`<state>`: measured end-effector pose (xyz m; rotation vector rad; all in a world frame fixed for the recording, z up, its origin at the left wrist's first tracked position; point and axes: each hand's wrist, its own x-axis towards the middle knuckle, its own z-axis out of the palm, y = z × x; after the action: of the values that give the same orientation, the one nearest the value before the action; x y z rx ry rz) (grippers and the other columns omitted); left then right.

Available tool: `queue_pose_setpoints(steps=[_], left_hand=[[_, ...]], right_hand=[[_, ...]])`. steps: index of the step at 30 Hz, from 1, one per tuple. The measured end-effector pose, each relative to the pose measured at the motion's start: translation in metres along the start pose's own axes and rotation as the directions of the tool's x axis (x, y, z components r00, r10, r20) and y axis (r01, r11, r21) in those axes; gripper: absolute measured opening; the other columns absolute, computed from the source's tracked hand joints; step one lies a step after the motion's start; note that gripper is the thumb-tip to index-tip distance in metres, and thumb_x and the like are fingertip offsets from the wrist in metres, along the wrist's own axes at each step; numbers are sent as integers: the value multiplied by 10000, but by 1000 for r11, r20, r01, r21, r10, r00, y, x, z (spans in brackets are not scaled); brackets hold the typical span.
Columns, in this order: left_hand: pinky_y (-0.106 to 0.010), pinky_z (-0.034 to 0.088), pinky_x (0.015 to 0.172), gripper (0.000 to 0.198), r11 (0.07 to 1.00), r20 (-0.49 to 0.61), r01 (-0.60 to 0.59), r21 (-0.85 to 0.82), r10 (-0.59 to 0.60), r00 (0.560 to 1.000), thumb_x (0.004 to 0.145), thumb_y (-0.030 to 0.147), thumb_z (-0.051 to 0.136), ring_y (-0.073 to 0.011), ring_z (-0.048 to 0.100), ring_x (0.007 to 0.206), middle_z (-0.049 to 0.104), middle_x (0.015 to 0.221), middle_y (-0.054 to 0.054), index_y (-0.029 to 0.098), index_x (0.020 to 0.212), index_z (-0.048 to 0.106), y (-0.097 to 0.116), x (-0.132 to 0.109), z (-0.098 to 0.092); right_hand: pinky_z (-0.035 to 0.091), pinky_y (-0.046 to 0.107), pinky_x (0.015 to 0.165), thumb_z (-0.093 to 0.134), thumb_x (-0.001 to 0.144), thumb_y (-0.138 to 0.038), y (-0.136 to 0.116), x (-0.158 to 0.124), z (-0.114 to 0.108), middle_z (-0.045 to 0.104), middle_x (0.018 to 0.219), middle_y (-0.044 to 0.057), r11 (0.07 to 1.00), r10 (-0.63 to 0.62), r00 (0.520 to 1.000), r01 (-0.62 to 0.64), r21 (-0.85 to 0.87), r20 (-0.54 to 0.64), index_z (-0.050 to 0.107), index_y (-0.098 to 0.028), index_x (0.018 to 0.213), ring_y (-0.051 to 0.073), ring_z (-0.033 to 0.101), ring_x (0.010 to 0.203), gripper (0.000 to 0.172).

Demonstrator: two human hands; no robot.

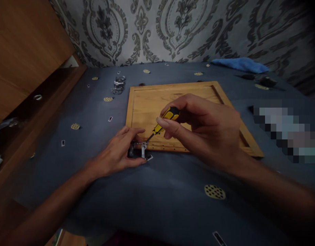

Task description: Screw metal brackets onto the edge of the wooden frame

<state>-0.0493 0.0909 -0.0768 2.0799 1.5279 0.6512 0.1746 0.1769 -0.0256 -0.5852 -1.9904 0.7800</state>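
Note:
A wooden cabinet door (170, 99) with a raised frame lies flat on the dark patterned sheet. At its near left corner, my left hand (123, 150) is closed around a metal hinge (143, 150), thumb in front and fingers behind. Between the finger and thumb of my right hand (206, 130) is a small yellow and black screwdriver (163, 123). It slants down to the left, and its tip meets the hinge. A screw under the tip is too small to make out. Dark holes run along the door's near edge to the right of the hinge.
More metal hinges (118, 84) lie beyond the door's left side. A blue cloth (240, 65) is at the back right, with a dark object (266, 81) in front of it. A blurred-out item (288, 131) lies at right. Wooden furniture (26, 51) borders the left.

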Motion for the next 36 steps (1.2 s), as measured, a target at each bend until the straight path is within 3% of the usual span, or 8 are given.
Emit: queue_pose_setpoints(steps=[13,19,25,36], left_hand=[[-434,542,923,659,1000,35,-9,-13,9,999,853,404,832,-290,613,1091,711,1141,-63,254,1414,521,6,2,-5],[-480,517,963,852,999,67,-39,29,37,997,793,538,893,-320,567,1151,683,1212,-83,269,1483,473,5,-2,-24],[-496,515,987,782,999,121,-26,45,21,992,836,454,871,-314,577,1151,658,1221,-88,264,1477,466,4,-6,-33],[-491,513,1010,703,997,128,43,59,-50,990,885,426,820,-311,602,1143,672,1203,-78,286,1486,483,5,-7,-34]], right_hand=[[517,264,579,734,979,-403,-2,3,-5,673,785,-5,991,-71,996,77,-105,62,643,-216,880,121,650,631,230],[520,271,582,719,993,-318,-4,1,-7,681,782,-1,980,-102,992,113,-163,75,647,-230,921,127,654,616,134],[487,259,542,739,975,-414,-2,1,-7,657,750,-5,991,-51,997,58,-120,65,647,-216,860,123,639,618,246],[483,271,553,726,978,-312,-4,1,-7,663,745,-12,988,-67,995,76,-131,71,642,-218,872,117,632,602,164]])
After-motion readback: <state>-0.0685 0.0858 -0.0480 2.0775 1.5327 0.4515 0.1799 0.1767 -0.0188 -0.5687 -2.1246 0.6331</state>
